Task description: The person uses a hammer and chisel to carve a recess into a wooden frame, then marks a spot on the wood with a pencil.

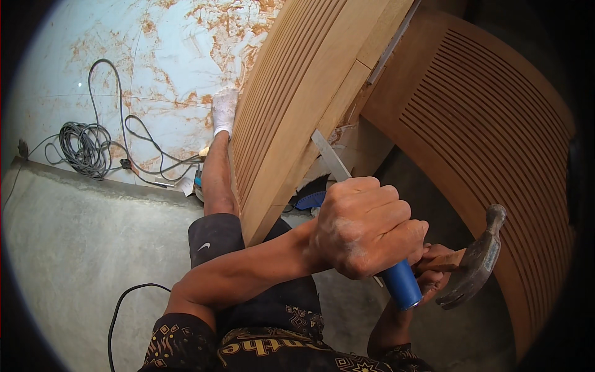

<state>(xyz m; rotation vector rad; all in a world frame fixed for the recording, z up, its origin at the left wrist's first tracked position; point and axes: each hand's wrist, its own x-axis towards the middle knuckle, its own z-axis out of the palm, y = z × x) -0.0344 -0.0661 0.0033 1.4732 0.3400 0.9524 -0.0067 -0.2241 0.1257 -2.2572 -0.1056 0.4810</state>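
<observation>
My left hand (365, 229) is closed round the blue handle of a chisel (400, 285). The chisel's flat steel blade slants up and left, its tip at the edge of a pale wooden door panel (322, 87). That panel has long grooves and leans beside my leg. Partly behind the left hand, my right hand (436, 273) grips the wooden handle of a claw hammer (477, 266). The hammer's worn metal head sits to the right of the chisel handle, apart from it.
A darker curved panel with slats (483, 105) stands at the right. On the dusty white floor sheet (167, 43) lies a coiled grey cable (83, 149). A blue object (311, 200) sits behind the panel edge. Grey concrete (80, 235) spreads at the left.
</observation>
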